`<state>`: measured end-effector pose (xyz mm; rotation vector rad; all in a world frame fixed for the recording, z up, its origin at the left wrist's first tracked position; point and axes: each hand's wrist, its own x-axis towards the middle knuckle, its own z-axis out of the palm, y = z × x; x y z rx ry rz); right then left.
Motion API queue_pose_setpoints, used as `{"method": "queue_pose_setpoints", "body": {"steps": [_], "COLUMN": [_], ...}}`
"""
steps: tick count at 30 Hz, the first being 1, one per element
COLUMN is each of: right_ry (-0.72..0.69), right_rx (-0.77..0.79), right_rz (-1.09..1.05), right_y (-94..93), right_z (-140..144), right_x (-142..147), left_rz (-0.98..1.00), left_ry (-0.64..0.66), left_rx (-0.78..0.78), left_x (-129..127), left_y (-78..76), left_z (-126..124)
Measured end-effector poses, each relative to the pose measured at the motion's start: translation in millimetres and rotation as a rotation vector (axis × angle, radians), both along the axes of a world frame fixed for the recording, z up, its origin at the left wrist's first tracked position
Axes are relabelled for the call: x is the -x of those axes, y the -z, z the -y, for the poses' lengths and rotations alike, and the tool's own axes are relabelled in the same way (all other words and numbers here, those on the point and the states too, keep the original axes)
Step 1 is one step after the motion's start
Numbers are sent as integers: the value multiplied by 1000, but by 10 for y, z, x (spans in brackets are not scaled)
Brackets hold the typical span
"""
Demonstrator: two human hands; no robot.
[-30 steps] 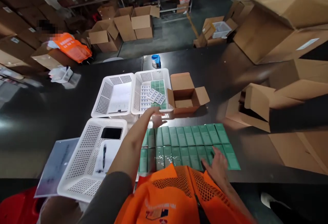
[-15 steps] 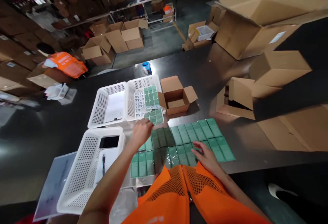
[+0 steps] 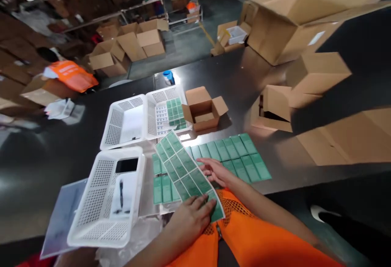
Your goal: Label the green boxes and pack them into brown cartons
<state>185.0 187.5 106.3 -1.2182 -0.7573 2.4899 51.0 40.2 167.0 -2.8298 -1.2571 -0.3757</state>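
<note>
A sheet of green labels [image 3: 183, 169] with white borders is tilted in front of my body, above the rows of small green boxes [image 3: 235, 149]. My left hand [image 3: 194, 218] grips its lower end, fingers lying over the face and the thumb out of sight. At the sheet's right edge is my right hand [image 3: 216, 172], its fingers apart and pointing left; whether they touch the sheet I cannot tell. Part of the boxes is hidden beneath the sheet. More green label sheets [image 3: 174, 110] lie in the far white basket [image 3: 152, 116].
An open small carton [image 3: 203, 120] stands beyond the boxes. The near white basket [image 3: 102, 202] holds a phone [image 3: 126, 165] and a pen [image 3: 121, 193]. Larger cartons [image 3: 275, 31] line the right side. A person in an orange vest [image 3: 71, 75] is across the table.
My left hand has brought a green label sheet from the far basket towards my body. My right hand has moved left from the boxes to beside the sheet.
</note>
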Motion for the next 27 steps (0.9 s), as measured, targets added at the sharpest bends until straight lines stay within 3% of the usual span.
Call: {"method": "queue_pose_setpoints", "body": {"steps": [4, 8, 13, 19, 23, 27], "right_ry": [-80, -113, -142, 214, 486, 683], "right_rx": [-55, -236, -422, -472, -515, -586], "right_rz": [-55, -51, -112, -41, 31, 111], "right_y": [-51, -165, -233, -89, 5, -15], "right_z": [48, -10, -21, -29, -185, -218], "right_x": [-55, -83, -103, -176, -381, -588], "left_rz": [-89, -166, -199, -261, -270, -171], "left_ry": [29, 79, 96, 59, -57, -55], "left_rx": [100, 236, 266, 346, 380, 194], "left_x": [-35, 1, 25, 6, 90, 267], "left_y": [9, -10, -33, -76, 27, 114], "left_z": [1, -46, -156, -243, -299, -434]}}
